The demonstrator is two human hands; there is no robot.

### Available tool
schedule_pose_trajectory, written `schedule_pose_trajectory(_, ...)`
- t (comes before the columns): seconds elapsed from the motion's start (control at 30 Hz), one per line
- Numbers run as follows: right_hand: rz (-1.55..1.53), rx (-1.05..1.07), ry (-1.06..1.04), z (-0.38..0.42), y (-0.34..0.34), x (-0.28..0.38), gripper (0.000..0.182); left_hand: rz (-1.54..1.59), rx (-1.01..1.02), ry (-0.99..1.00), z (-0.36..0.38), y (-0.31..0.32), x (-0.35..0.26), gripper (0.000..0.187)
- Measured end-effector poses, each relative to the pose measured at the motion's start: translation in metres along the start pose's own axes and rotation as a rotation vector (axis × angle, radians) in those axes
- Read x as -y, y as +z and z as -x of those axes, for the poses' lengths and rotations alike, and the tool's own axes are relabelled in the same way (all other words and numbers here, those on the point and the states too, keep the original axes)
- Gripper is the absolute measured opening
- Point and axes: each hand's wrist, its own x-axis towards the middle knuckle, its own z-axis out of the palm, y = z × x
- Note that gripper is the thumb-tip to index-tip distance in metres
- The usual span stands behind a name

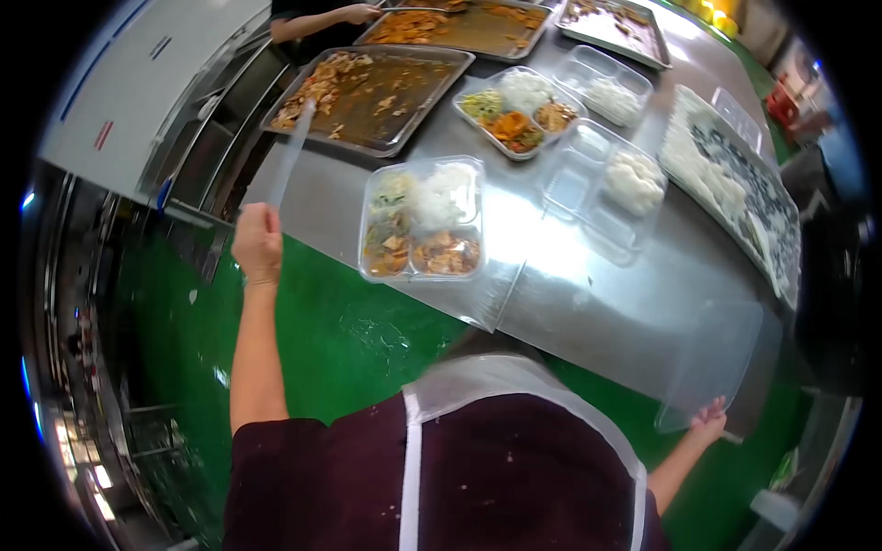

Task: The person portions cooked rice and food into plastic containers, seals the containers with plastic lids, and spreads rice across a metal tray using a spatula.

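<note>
My left hand point(257, 241) is closed in a fist at the table's left edge, around the end of a long, pale serving utensil point(293, 156). Its far end reaches the food in the nearer metal tray point(404, 138), though blur hides its exact shape. Low on the right, my right hand point(709, 421) grips the edge of a clear plastic lid point(715, 363). Between my hands, near the table edge, sits a filled meal box point(423, 220) with rice, vegetables and meat, seemingly under a clear cover. Behind it is an uncovered filled meal box point(519, 110).
Two clear boxes hold only rice: a nearer box point(597, 197) and a farther box point(604, 84). A large rice tray point(726, 179) lies at the right. More food trays stand behind. Across the table, a co-worker's hand point(358, 13) is at the back tray point(459, 26).
</note>
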Motion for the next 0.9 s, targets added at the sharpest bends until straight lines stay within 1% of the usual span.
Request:
schedule_pose_trajectory(0.07, 0.0, 0.028, 0.146, 0.002, 0.011, -0.005, 0.023, -0.131, 0.112, 0.046, 0.028, 0.029, 0.014, 0.012)
schedule_pose_trajectory(0.1, -0.001, -0.043, 0.118, 0.014, 0.027, -0.011, 0.019, -0.195, 0.186, 0.066, 0.044, 0.048, 0.023, 0.012)
schedule_pose_trajectory(0.13, 0.038, 0.027, 0.149, 0.017, 0.036, -0.012, 0.019, -0.246, 0.261, 0.096, 0.055, 0.067, 0.03, 0.011)
schedule_pose_trajectory(0.2, 0.108, 0.132, 0.193, 0.02, 0.035, -0.015, 0.02, -0.255, 0.403, 0.077, 0.082, 0.103, 0.044, 0.01)
schedule_pose_trajectory(0.23, 0.125, 0.137, 0.195, 0.003, 0.03, -0.021, 0.023, -0.258, 0.477, 0.069, 0.093, 0.114, 0.043, 0.01)
schedule_pose_trajectory(0.27, 0.145, 0.147, 0.197, -0.015, 0.028, -0.021, 0.026, -0.209, 0.511, 0.063, 0.096, 0.121, 0.034, 0.012)
schedule_pose_trajectory(0.3, 0.107, 0.151, 0.172, -0.008, 0.043, -0.014, 0.029, -0.167, 0.541, 0.05, 0.096, 0.124, 0.028, 0.014)
schedule_pose_trajectory(0.33, 0.07, 0.159, 0.153, 0.02, 0.073, -0.009, 0.033, -0.133, 0.571, 0.036, 0.09, 0.126, 0.022, 0.016)
schedule_pose_trajectory(0.37, 0.035, 0.172, 0.136, 0.041, 0.097, -0.005, 0.036, -0.137, 0.53, 0.027, 0.083, 0.126, 0.015, 0.02)
schedule_pose_trajectory(0.43, 0.08, 0.203, 0.11, 0.061, 0.123, 0.01, 0.04, -0.157, 0.457, 0.009, 0.061, 0.117, -0.004, 0.026)
schedule_pose_trajectory(0.47, 0.093, 0.22, 0.099, 0.066, 0.133, 0.009, 0.042, -0.011, 0.382, -0.057, 0.043, 0.122, -0.013, 0.026)
schedule_pose_trajectory(0.53, -0.055, 0.614, 0.23, 0.069, 0.143, 0.001, 0.04, 0.275, 0.244, -0.192, 0.0, 0.139, -0.037, 0.027)
schedule_pose_trajectory(0.57, -0.131, 0.811, 0.294, 0.071, 0.147, -0.004, 0.04, 0.639, 0.324, -0.424, -0.026, 0.151, -0.059, 0.027)
schedule_pose_trajectory(0.6, -0.099, 0.759, 0.325, 0.077, 0.153, -0.01, 0.039, 1.002, 0.399, -0.658, -0.053, 0.164, -0.087, 0.028)
schedule_pose_trajectory(0.67, -0.043, 0.658, 0.38, 0.097, 0.172, -0.028, 0.038, 1.395, 0.719, -0.959, -0.093, 0.188, -0.14, 0.029)
schedule_pose_trajectory(0.73, 0.087, 0.467, 0.279, 0.14, 0.196, -0.049, 0.028, 1.489, 0.936, -1.162, -0.112, 0.224, -0.178, 0.03)
schedule_pose_trajectory(0.8, 0.066, 0.739, 0.344, 0.176, 0.203, -0.06, 0.023, 1.153, 0.754, -0.776, -0.108, 0.283, -0.189, 0.032)
schedule_pose_trajectory(0.83, 0.055, 0.871, 0.373, 0.182, 0.202, -0.059, 0.021, 0.992, 0.651, -0.582, -0.108, 0.305, -0.2, 0.032)
schedule_pose_trajectory(0.9, -0.155, 0.686, 0.431, 0.171, 0.19, -0.061, 0.023, 1.03, 0.306, -0.304, -0.137, 0.276, -0.232, 0.031)
